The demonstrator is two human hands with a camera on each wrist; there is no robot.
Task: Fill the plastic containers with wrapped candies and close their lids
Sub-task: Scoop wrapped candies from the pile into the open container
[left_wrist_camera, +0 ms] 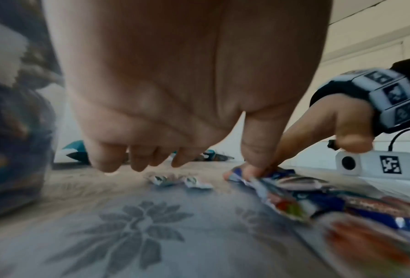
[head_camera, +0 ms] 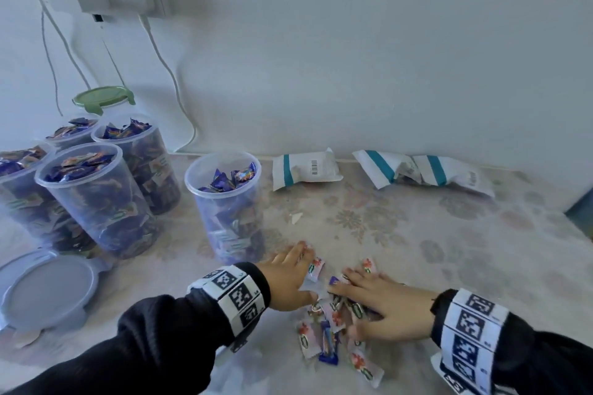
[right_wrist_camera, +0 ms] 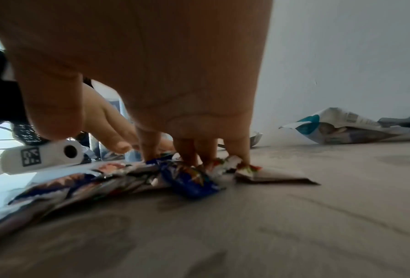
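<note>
While both hands lie palm-down on the counter [head_camera: 449,234], the left hand [head_camera: 288,279] w/ fingers straight flanks the wrapped candies [head_camera: 333,324]; right hand [head_camera: 388,305], fingers spread, presses on the pile. Neither grips any. Open, part-filled container [head_camera: 227,202] stands just beyond the left hand; filled ones [head_camera: 96,199] further left.

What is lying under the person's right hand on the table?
Under the right hand lie small wrapped candies in white and blue wrappers; its fingers press on them. Any candies beneath the palm are hidden.
</note>
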